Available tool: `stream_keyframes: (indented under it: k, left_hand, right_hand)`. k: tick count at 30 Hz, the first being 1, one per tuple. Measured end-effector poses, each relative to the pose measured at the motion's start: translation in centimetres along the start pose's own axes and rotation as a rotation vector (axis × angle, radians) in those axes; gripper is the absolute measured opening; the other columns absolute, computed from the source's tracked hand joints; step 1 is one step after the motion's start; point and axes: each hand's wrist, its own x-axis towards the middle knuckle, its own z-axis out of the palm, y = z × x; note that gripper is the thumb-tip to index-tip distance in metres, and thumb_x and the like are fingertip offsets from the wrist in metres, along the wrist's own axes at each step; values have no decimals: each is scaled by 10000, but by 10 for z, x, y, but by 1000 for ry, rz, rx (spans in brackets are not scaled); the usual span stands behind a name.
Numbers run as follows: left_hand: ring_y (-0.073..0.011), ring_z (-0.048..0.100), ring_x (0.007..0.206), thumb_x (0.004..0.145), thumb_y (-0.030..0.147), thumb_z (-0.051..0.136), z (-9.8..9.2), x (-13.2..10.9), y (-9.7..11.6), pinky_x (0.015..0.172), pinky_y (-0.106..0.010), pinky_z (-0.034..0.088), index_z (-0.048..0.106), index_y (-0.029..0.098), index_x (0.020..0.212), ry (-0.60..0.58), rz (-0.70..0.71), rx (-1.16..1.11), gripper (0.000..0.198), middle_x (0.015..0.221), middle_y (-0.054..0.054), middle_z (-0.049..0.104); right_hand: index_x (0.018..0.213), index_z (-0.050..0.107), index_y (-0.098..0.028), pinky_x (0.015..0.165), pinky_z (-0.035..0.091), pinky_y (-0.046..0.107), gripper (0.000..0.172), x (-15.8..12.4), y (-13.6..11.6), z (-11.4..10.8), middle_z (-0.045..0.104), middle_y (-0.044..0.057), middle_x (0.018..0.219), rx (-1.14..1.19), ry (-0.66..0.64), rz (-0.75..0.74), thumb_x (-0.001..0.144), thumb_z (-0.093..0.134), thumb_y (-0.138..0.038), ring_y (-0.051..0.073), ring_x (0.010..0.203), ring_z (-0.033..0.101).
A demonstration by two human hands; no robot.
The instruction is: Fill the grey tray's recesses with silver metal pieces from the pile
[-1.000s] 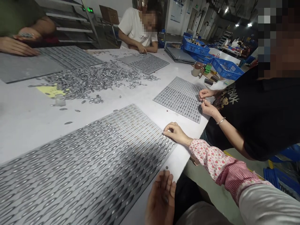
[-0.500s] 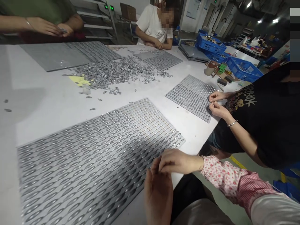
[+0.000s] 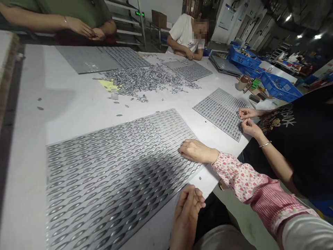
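Observation:
A large grey sheet (image 3: 109, 163) covered in rows of small silver leaf-shaped pieces lies in front of me. Over its right part, my right hand (image 3: 197, 151) has its fingers bent down together at the rows. Whatever those fingertips pinch is hidden beneath them. Just off the sheet's near edge, my left hand (image 3: 186, 215) is raised with its fingers curled in and the thumb against them. What it may hold does not show. One small loose piece (image 3: 200, 178) lies on the white table between my left hand and the right forearm.
A heap of silver leaf-shaped pieces (image 3: 145, 80) lies mid-table beside a yellow paper (image 3: 107, 85). A co-worker's hands (image 3: 249, 121) work at a smaller sheet (image 3: 218, 113) on my right. Two other people sit across the table. Blue crates (image 3: 279, 85) and a mug (image 3: 244, 83) stand at right.
My right hand has moved away from my left hand, forward onto the sheet's rows. My left hand has stayed near the sheet's edge, its fingers now more in view. The camera view has shifted left.

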Motion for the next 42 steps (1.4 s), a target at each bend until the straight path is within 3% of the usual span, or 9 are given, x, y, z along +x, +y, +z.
stream_keyframes:
  k: [5, 8, 11, 14, 21, 29, 34, 39, 42]
  left_hand:
    - [-172, 592, 745, 777, 258, 705, -5, 1, 1, 687, -308, 451, 653, 187, 924, -44, -5, -23, 171, 820, -63, 652]
    - [-170, 588, 750, 823, 247, 656, -9, 2, -1, 692, -311, 443, 651, 187, 931, -109, -5, -46, 123, 824, -66, 651]
    - [-163, 582, 749, 861, 232, 608, -11, 3, -2, 692, -306, 435, 650, 192, 928, -155, -11, -68, 89, 821, -62, 649]
    - [-162, 582, 754, 877, 231, 585, -12, 4, -2, 694, -304, 432, 651, 193, 933, -172, -16, -72, 94, 823, -61, 649]
    - [-162, 578, 751, 882, 236, 578, -14, 7, -3, 697, -308, 428, 644, 196, 939, -196, -29, -79, 96, 824, -58, 647]
    - [-166, 577, 742, 854, 252, 618, -13, 7, -3, 695, -315, 424, 635, 193, 943, -155, -34, -65, 108, 820, -58, 648]
    - [-158, 558, 746, 851, 294, 625, -10, 3, 0, 713, -311, 415, 633, 196, 924, -169, -23, 3, 122, 824, -46, 632]
    - [-114, 508, 620, 886, 400, 553, -4, -9, 8, 654, -278, 384, 627, 170, 851, -384, -16, 339, 244, 760, -34, 611]
    - [-111, 504, 574, 895, 375, 515, 12, -10, 21, 593, -266, 371, 615, 163, 890, -573, -22, 589, 234, 732, -33, 621]
  right_hand:
    - [901, 632, -126, 783, 411, 298, 221, 5, 3, -10, 638, 108, 834, 18, -8, -14, 952, 417, -145, 181, 803, 543]
    - [993, 632, -149, 797, 428, 275, 207, 4, 5, -6, 668, 74, 886, 303, 77, 65, 966, 431, -190, 152, 811, 578]
    - [997, 606, -157, 689, 434, 226, 161, 0, 6, 4, 685, 15, 799, 639, 108, 198, 955, 491, -261, 108, 682, 584]
    - [922, 610, -153, 622, 406, 206, 172, -2, 3, 16, 678, -4, 747, 776, 137, 283, 929, 547, -312, 96, 630, 565]
    - [792, 657, -176, 950, 350, 332, 116, 1, -6, 30, 694, 25, 941, 610, 292, 274, 849, 675, -276, 163, 942, 573]
    - [768, 646, -182, 922, 353, 358, 144, -1, -2, 40, 627, 44, 972, 449, 300, 343, 815, 700, -307, 191, 971, 512]
    - [769, 642, -180, 928, 359, 340, 166, 0, 7, 39, 639, 28, 898, 555, 313, 298, 870, 632, -311, 163, 908, 539]
    - [770, 635, -167, 775, 409, 275, 242, -4, 23, 24, 628, 10, 755, 755, 512, 486, 883, 572, -371, 136, 751, 540]
    - [774, 627, -154, 631, 381, 232, 266, -2, 34, 16, 602, -4, 711, 866, 528, 549, 843, 592, -409, 110, 644, 488]
